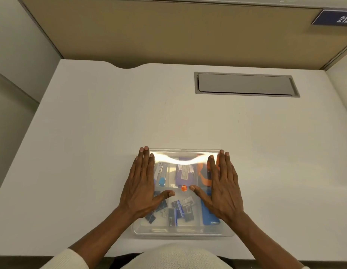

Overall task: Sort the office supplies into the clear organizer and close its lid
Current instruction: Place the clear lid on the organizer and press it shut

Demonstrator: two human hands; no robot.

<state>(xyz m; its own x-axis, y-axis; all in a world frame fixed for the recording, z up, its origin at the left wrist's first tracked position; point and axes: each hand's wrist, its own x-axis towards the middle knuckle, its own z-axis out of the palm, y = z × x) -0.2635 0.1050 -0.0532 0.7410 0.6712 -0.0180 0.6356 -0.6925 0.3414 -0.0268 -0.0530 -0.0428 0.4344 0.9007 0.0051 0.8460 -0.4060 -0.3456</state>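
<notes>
The clear organizer (180, 231) lies on the white desk near the front edge, its see-through lid (185, 153) down over the compartments. Through the lid I see black binder clips (151, 217), small staple boxes (181, 209), a blue stapler (208, 215), an orange item (202, 174), a purple packet (185, 171) and a small orange round piece (183, 188). My left hand (142, 183) rests flat on the lid's left side, fingers spread. My right hand (222, 188) rests flat on the lid's right side, fingers spread. Neither hand holds anything.
A grey cable hatch (246, 84) is set into the desk at the back right. Tan partition walls (168, 32) close off the back and sides. A blue sign reading 212 (337, 18) hangs at the top right.
</notes>
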